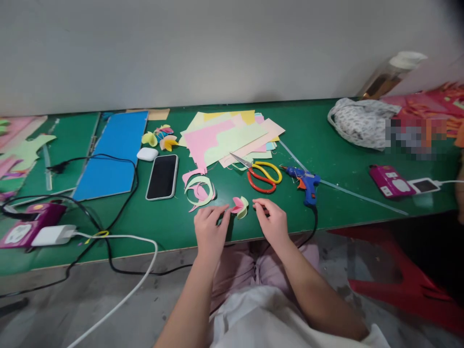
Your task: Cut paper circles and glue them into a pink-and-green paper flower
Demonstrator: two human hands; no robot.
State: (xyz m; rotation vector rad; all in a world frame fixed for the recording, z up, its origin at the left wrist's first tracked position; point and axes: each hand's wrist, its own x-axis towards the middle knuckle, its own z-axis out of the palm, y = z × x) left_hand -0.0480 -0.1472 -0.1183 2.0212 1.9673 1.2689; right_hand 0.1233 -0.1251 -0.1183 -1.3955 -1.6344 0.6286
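Note:
A small folded paper piece [239, 207], pink and pale green, stands on the green table between my hands. My left hand [210, 227] is just left of it, thumb and index tips together in a pinch close to its pink side. On the other side, a short gap away, my right hand [272, 223] has its thumb and index fingertips pressed together and the other fingers curled. Anything in either pinch is too small to make out. Scissors with red and yellow handles [261, 177] lie behind the piece, beside a blue glue gun [308, 186]. Cut paper rings [199, 191] lie behind my left hand.
Coloured paper sheets [232, 137] are piled at the back. Left are a phone [162, 177], a white case [147, 154], small paper flowers [165, 137], a blue board [112, 154] and tangled cables. Right are a cloth bag [362, 123], a purple power strip [391, 181] and a red stool [402, 295].

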